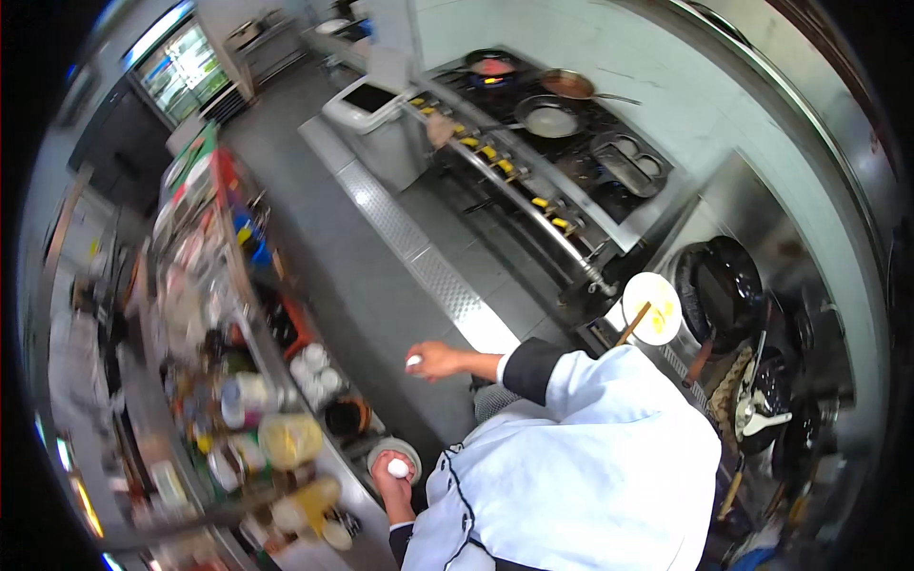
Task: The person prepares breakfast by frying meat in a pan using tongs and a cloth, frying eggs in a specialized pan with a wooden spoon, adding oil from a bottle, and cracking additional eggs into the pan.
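My left hand (393, 479) is closed around a white egg (398, 468), over a round pale container (413, 451) at the counter's edge. Farther up the picture, my right hand (433, 361) reaches out above the floor. Its fingers hold a small white object (413, 360) that looks like another egg, mostly hidden by them. Both arms are in the sleeves of a white jacket with dark cuffs. Beside the left hand's container stands a dark pot or tub (348, 416) with an orange-brown rim. Several white rounded items (315, 372), blurred, sit just past it.
A crowded counter (357, 492) holds a tub with yellow contents (290, 440). A stove (500, 107) bears several pans, with a flame under one (491, 66). Near my back are a white bucket (653, 308) with a wooden handle and black woks (725, 292). A metal floor grate (428, 268) crosses the aisle.
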{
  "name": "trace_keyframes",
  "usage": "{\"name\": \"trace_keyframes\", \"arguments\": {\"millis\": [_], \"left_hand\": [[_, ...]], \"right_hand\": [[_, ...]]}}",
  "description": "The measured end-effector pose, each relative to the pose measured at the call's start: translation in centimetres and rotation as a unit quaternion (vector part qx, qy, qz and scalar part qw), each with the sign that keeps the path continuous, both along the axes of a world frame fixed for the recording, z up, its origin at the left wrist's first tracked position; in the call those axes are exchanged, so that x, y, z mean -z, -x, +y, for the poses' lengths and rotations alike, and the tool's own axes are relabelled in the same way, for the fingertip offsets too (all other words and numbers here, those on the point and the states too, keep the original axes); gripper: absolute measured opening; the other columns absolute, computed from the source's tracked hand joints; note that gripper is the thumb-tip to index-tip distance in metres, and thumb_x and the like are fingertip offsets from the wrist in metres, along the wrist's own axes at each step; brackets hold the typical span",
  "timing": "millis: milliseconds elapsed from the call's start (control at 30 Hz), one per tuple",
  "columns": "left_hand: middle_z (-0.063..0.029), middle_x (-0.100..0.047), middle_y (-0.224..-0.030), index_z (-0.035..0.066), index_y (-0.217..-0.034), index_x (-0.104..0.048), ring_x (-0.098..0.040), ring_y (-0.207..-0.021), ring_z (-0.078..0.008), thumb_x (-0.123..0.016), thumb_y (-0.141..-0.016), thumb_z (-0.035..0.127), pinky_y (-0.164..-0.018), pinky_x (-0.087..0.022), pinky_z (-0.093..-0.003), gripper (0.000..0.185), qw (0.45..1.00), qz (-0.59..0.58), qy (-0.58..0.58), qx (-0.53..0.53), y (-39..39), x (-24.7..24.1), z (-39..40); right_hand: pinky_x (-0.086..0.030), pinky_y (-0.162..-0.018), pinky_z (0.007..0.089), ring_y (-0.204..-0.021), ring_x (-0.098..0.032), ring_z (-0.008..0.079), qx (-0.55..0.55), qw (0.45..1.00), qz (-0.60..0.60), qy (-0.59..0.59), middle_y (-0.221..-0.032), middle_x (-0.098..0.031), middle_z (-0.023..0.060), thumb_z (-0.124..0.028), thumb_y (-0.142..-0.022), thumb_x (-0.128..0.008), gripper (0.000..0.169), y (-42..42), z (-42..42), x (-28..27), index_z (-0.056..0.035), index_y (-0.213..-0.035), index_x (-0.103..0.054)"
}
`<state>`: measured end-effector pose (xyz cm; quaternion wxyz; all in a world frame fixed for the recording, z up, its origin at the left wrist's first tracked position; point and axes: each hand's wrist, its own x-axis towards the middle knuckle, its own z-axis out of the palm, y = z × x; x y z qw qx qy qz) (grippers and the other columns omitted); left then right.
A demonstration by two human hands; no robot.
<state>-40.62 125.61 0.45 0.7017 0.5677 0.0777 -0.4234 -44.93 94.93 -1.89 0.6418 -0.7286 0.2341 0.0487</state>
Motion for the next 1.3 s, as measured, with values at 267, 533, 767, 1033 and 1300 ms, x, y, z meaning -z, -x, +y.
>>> {"name": "trace_keyframes", "arguments": {"millis": [267, 533, 767, 1033, 1300], "left_hand": [[-0.0071, -0.058, -0.063, 0.011, -0.073, -0.054, -0.056, -0.050, -0.0215, -0.052, -0.082, 0.028, -0.037, -0.037, -0.0306, 0.019, 0.971, 0.140, -0.133, 0.138, -14.9, 12.7, -19.3], [-0.0080, -0.057, -0.062, 0.010, -0.072, -0.053, -0.055, -0.050, -0.0237, -0.055, -0.078, 0.026, -0.043, -0.045, -0.0344, 0.017, 0.949, 0.057, -0.223, 0.217, -22.7, 15.6, -38.2], [-0.0097, -0.056, -0.062, 0.009, -0.073, -0.053, -0.055, -0.051, -0.0253, -0.051, -0.078, 0.026, -0.043, -0.045, -0.0348, 0.018, 0.928, 0.103, -0.257, 0.248, -34.2, 19.3, -55.0], [-0.0078, -0.057, -0.063, 0.009, -0.078, -0.054, -0.056, -0.053, -0.0205, -0.050, -0.082, 0.026, -0.044, -0.041, -0.0325, 0.019, 0.922, 0.041, -0.226, 0.313, -38.5, 13.5, -78.5], [-0.0081, -0.059, -0.063, 0.007, -0.077, -0.056, -0.058, -0.050, -0.0200, -0.053, -0.078, 0.025, -0.039, -0.038, -0.0304, 0.018, 0.867, -0.043, -0.275, 0.414, -36.1, 12.8, -83.0]], "right_hand": [[-0.053, -0.056, 0.0302, -0.064, -0.062, 0.0148, 0.414, 0.909, -0.018, 0.035, -0.084, -0.065, 0.0086, -0.013, -0.080, -0.073, 0.035, 13.2, -33.7, -3.9, -0.0024, -0.109, -0.056], [-0.046, -0.089, 0.0435, -0.103, -0.058, 0.0402, 0.617, 0.665, 0.197, 0.371, -0.105, -0.062, 0.0224, -0.024, -0.079, -0.070, 0.044, 25.1, -59.6, -0.7, -0.0021, -0.115, -0.054], [-0.047, -0.088, 0.0469, -0.105, -0.056, 0.0408, 0.673, 0.535, 0.296, 0.415, -0.115, -0.055, 0.0206, -0.019, -0.087, -0.058, 0.038, 28.4, -72.5, 3.1, -0.0076, -0.123, -0.052], [-0.047, -0.087, 0.0478, -0.103, -0.055, 0.0429, 0.676, 0.507, 0.314, 0.432, -0.117, -0.053, 0.0219, -0.015, -0.088, -0.054, 0.040, 28.2, -75.6, 3.1, -0.0063, -0.127, -0.047], [-0.046, -0.089, 0.0459, -0.101, -0.057, 0.0410, 0.677, 0.506, 0.302, 0.441, -0.106, -0.058, 0.0216, -0.010, -0.086, -0.057, 0.043, 29.8, -76.0, 6.2, -0.0054, -0.128, -0.048]]}}
